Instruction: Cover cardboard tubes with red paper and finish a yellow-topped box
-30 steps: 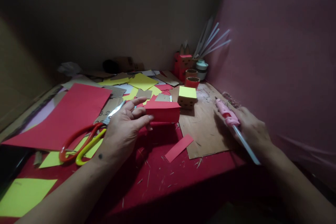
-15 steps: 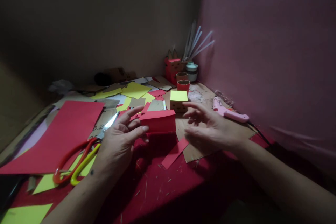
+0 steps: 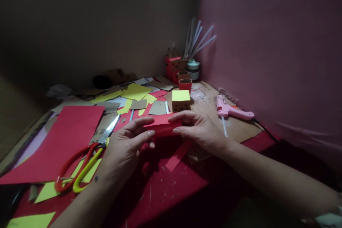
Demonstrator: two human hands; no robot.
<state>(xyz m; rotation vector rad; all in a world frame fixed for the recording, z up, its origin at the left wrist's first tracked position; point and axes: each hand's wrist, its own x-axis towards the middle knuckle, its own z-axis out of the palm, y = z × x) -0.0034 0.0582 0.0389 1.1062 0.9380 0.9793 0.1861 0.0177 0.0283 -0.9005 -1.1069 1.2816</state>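
A folded piece of red paper (image 3: 161, 124), shaped like a small box, is held between both hands above the red table surface. My left hand (image 3: 130, 140) pinches its left end, fingers on top and thumb on the near face. At the other end my right hand (image 3: 196, 128) grips it the same way. Below the right hand a red paper strip (image 3: 177, 156) lies slanted, partly over a piece of cardboard. Just beyond the hands stands a small cardboard box (image 3: 181, 104) with a yellow top.
Scissors (image 3: 88, 160) with red and yellow handles lie left of my left hand on a large red sheet (image 3: 61, 142). A pink glue gun (image 3: 233, 110) rests at right. Cardboard tubes (image 3: 185, 84), a lidded jar (image 3: 193, 69) and yellow scraps (image 3: 136, 92) are at the back.
My right hand has moved left and closed on the right end of the red folded paper; before, it was apart from it. The left hand still holds the other end.
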